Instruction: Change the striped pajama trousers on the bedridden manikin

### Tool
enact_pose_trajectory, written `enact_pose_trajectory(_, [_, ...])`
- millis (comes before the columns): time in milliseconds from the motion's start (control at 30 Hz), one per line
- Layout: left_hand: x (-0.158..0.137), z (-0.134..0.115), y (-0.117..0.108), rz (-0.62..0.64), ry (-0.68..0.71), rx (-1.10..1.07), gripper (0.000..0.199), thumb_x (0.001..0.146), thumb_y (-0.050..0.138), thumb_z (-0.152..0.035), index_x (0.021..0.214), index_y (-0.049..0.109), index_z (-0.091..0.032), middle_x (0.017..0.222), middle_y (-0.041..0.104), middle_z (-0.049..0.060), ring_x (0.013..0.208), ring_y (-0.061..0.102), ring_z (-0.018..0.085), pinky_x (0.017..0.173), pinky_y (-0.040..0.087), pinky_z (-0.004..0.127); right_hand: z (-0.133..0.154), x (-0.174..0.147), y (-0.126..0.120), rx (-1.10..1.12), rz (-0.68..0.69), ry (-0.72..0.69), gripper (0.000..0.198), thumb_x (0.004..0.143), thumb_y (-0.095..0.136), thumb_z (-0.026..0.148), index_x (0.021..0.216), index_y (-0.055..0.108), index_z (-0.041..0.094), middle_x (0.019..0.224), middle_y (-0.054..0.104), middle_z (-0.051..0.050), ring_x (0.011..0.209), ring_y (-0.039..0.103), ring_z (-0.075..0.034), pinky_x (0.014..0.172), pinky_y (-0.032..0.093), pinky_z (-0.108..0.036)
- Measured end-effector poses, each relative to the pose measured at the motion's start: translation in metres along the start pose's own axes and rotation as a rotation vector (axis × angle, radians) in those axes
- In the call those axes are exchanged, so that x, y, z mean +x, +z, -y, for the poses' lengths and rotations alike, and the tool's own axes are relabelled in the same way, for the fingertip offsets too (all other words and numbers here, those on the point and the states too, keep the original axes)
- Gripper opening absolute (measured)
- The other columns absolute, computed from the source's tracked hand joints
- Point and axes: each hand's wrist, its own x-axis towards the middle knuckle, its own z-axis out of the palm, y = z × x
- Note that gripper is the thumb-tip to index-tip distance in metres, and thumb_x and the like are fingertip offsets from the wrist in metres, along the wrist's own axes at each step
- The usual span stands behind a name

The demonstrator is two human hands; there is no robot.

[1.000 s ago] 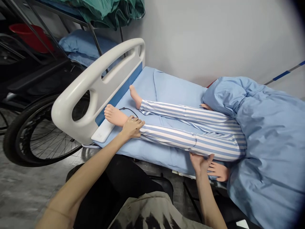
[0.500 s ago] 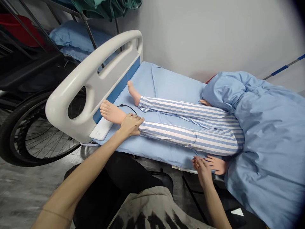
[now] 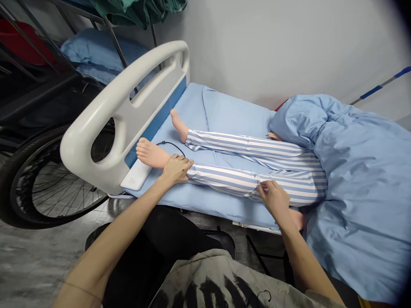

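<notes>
A manikin in blue-and-white striped trousers (image 3: 218,177) lies on the bed, legs stretched toward the footboard. My left hand (image 3: 176,169) is wrapped over the ankle of the near leg, just below the bare foot (image 3: 152,154). At the knee of that same leg, my right hand (image 3: 274,196) has its fingers closed on the trouser cloth. The far foot (image 3: 179,125) rests toes up. Part of the manikin's near hand (image 3: 298,218) shows behind my right wrist. A white flat device (image 3: 136,175) sits under the near foot, and a black cable (image 3: 173,145) runs between the feet.
The cream footboard (image 3: 96,111) rises at the left, with a wheelchair wheel (image 3: 48,184) beside it. A bunched blue quilt (image 3: 362,171) covers the manikin's upper body. A grey wall (image 3: 257,47) runs along the far side.
My right hand has moved up from beside the manikin's near hand to the knee and closed on the trouser cloth. My left hand stays on the ankle.
</notes>
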Motion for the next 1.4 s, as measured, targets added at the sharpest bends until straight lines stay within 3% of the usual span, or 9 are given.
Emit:
enact_pose_trajectory(167, [0.001,0.001,0.007,0.021,0.013,0.016,0.031,0.069,0.060,-0.013,0.100,0.063,-0.015,0.090,0.069,0.014,0.090,0.062,0.030,0.082,0.036,0.042,-0.003,0.009,0.016,0.014,0.146,0.004,0.019,0.090,0.050,0.028,0.077,0.061,0.018,0.074,0.059,-0.004,0.060,0.043,-0.013,0.057,0.016,-0.028])
enact_pose_trajectory(367, [0.004,0.009,0.023,0.026,0.030,0.037,0.034,0.072,0.059,-0.014,0.106,0.064,-0.015,0.092,0.069,0.015,0.091,0.060,0.030,0.081,0.035,0.042,-0.018,0.008,0.025,0.268,0.142,-0.042,0.024,0.091,0.047,0.037,0.083,0.060,0.020,0.074,0.062,-0.003,0.064,0.051,-0.015,0.061,0.032,-0.027])
enact_pose_trajectory(533, [0.026,0.025,0.023,0.026,0.062,0.059,0.040,0.069,0.059,-0.011,0.109,0.065,-0.014,0.094,0.069,0.016,0.094,0.059,0.032,0.082,0.035,0.043,-0.011,-0.019,0.042,0.442,0.100,-0.044,0.020,0.091,0.050,0.036,0.085,0.061,0.021,0.072,0.062,0.000,0.060,0.053,-0.013,0.062,0.039,-0.026])
enact_pose_trajectory(700, [0.043,0.035,0.019,0.090,0.074,0.075,0.049,0.068,0.060,-0.011,0.116,0.064,-0.012,0.100,0.069,0.018,0.099,0.058,0.034,0.086,0.036,0.046,0.006,-0.055,0.079,0.550,0.140,-0.048,0.016,0.090,0.049,0.028,0.084,0.061,0.020,0.072,0.063,0.000,0.062,0.056,-0.012,0.062,0.042,-0.024])
enact_pose_trajectory(1000, [0.032,0.032,0.028,0.131,-0.015,0.083,0.046,0.073,0.056,-0.011,0.119,0.063,-0.014,0.109,0.068,0.017,0.103,0.059,0.033,0.097,0.035,0.050,0.016,-0.074,0.131,0.446,0.064,0.070,0.018,0.089,0.047,0.026,0.081,0.062,0.019,0.067,0.060,0.001,0.059,0.054,-0.013,0.061,0.038,-0.024])
enact_pose_trajectory(1200, [0.023,0.043,0.024,0.097,-0.016,0.214,0.046,0.074,0.054,-0.008,0.119,0.064,-0.011,0.105,0.068,0.018,0.105,0.059,0.033,0.109,0.029,0.054,0.021,-0.078,0.145,0.318,-0.060,0.067,0.018,0.088,0.046,0.022,0.079,0.062,0.020,0.065,0.059,0.001,0.062,0.055,-0.013,0.063,0.035,-0.025])
enact_pose_trajectory(1400, [0.012,0.046,0.027,-0.011,-0.079,0.205,0.049,0.081,0.044,-0.003,0.125,0.063,-0.011,0.117,0.066,0.020,0.117,0.056,0.033,0.116,0.021,0.056,0.023,-0.078,0.148,0.315,-0.091,0.077,0.018,0.087,0.046,0.021,0.079,0.062,0.020,0.066,0.060,0.001,0.063,0.056,-0.013,0.063,0.033,-0.025])
